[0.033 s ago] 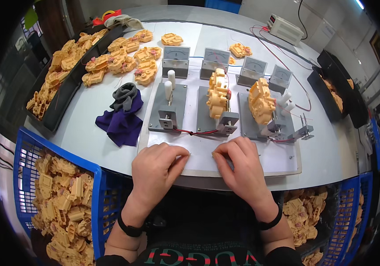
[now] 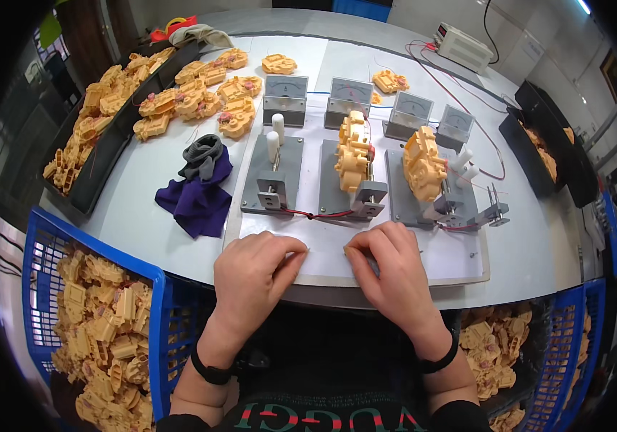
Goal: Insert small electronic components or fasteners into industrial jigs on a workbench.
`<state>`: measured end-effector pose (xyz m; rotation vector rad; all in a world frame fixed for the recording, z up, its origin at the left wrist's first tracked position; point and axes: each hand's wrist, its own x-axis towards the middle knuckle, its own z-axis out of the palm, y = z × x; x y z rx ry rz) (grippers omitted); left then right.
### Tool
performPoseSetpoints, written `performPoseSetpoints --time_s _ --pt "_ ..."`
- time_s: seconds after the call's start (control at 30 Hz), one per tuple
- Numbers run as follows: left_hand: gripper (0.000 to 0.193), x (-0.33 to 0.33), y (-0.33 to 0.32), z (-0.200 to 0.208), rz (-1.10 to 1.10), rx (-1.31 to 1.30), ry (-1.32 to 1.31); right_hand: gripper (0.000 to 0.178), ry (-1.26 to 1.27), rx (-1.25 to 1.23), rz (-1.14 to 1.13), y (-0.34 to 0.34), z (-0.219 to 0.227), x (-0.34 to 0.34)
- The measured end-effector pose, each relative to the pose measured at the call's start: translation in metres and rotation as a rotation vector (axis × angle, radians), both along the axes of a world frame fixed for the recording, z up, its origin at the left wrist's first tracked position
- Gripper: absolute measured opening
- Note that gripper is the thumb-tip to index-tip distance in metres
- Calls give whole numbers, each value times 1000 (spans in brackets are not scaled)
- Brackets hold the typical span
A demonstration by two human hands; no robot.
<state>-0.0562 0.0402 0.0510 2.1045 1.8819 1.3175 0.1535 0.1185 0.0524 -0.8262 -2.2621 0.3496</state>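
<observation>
Tan moulded-plastic housing (image 2: 352,155) stands upright on the middle grey metal fixture (image 2: 330,176), beyond the hands. A 2nd tan plastic housing (image 2: 424,165) sits on the right grey metal fixture (image 2: 402,196), while the left grey metal fixture (image 2: 251,183) shows 2 white cylindrical pegs (image 2: 273,146) and no housing. The left hand (image 2: 251,270) and right hand (image 2: 398,270) rest apart at the front of a flat white board (image 2: 323,271), each with thumb and forefinger pressed together at the tips; I cannot tell whether anything small is pinched there. Neither hand touches a housing or fixture, so the step in hand looks like a pause with 2 housings mounted. Handling the middle housing would seem to call for raising the hands over the thin red wires (image 2: 311,216) and parting the fingertips. Against the earlier frame, nothing visibly differs: hands and housings keep their places.
</observation>
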Motion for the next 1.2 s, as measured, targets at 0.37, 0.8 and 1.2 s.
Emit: performPoseSetpoints --time_s 0.37,0.8,1.2 --pt "11 -1 1 -3 -2 -28 0 15 111 -79 25 -6 13 22" --pt "10 -3 0 -3 5 -40 -5 10 0 -175 -178 11 3 89" --pt "14 0 0 0 16 -48 19 8 -13 -166 -199 10 4 87"
